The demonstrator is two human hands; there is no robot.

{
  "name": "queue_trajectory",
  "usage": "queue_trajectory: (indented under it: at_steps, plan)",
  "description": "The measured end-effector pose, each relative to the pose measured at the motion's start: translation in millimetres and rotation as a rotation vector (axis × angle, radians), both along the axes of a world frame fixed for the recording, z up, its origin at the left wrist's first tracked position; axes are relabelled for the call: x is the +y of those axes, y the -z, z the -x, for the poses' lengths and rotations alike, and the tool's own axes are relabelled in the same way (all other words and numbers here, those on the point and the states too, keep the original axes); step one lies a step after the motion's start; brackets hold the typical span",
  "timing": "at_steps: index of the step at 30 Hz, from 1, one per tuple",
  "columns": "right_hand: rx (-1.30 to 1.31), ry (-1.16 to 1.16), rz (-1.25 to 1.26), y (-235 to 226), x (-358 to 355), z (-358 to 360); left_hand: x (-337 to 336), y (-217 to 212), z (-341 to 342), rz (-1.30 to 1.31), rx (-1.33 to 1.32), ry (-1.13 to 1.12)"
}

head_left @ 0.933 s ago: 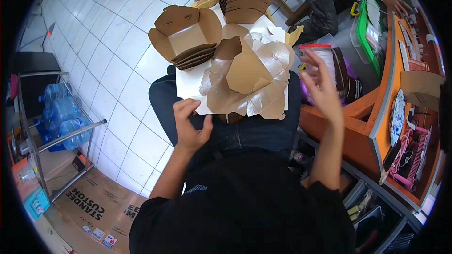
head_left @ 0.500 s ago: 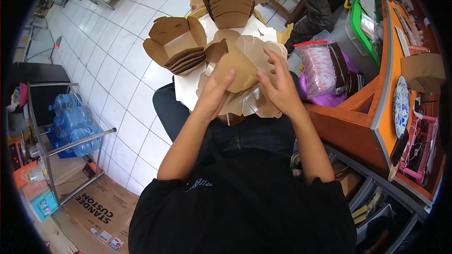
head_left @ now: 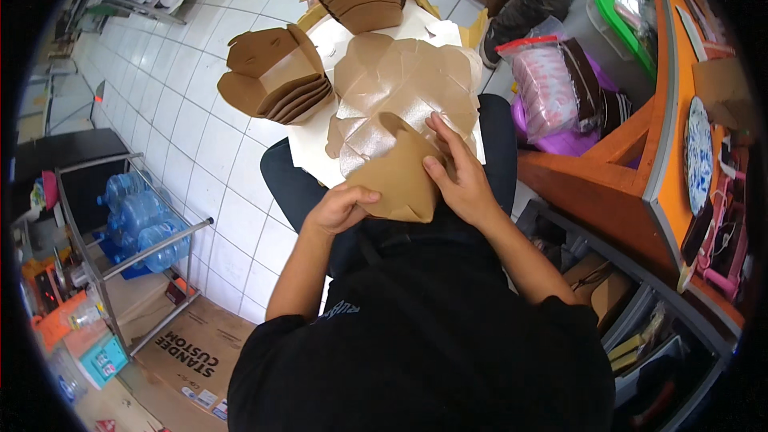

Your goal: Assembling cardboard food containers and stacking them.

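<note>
Two hands are at the middle, close to the person's belly, apart from each other with a brown paper box [head_left: 394, 180] between them. The left hand [head_left: 340, 206] pinches the near left part of the box, with its thumb on top. On the other side, the right hand [head_left: 464, 182] has its thumb against the box and its fingers pointing far and to the left. I cannot tell if the right hand is gripping or only touching.

The box is partly folded, with one side bent up and a pointy corner near the black shirt [head_left: 416, 320]. It sits over the near edge of some flat brown card [head_left: 408, 72], which is shiny in spots. The card lies on a white board [head_left: 318, 142]. To the left is a small stack of open brown boxes [head_left: 296, 100], tucked inside one another. A taller stack of brown boxes [head_left: 364, 6] stands at the far side.

Well off to the left, big blue bottles [head_left: 144, 220] sit by a metal frame [head_left: 192, 228]. On the right there is a clear bag with a red top [head_left: 544, 88], near an orange desk [head_left: 592, 184]. A blue and white plate [head_left: 698, 156] leans at the far right.
</note>
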State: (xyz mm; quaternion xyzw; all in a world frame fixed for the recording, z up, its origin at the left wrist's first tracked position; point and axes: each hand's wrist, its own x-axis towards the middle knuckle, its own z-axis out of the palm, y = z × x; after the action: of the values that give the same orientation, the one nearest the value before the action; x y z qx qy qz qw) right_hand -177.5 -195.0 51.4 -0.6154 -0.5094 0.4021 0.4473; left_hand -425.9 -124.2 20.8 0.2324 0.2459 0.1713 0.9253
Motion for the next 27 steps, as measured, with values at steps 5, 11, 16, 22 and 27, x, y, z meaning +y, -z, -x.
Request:
queue_trajectory:
  at_steps: [5,11,16,22,27]
  plan:
    - [0.042,0.087,-0.035,4,-8,16,-12,4,-11,0.058,-0.037,0.034]
    - [0.05,0.069,0.12,-7,-20,23,-15,-29,-30,0.123,0.156,-0.082]
    - [-0.154,-0.097,0.003,-11,-15,11,-5,-54,-39,-0.05,0.485,-0.054]
    - [-0.454,-0.119,-0.458,-14,1,-7,-6,-59,-50,-0.016,0.37,-0.101]
    - [-0.518,-0.179,-0.487,-13,-3,-15,-6,-50,-50,-0.06,0.318,-0.083]
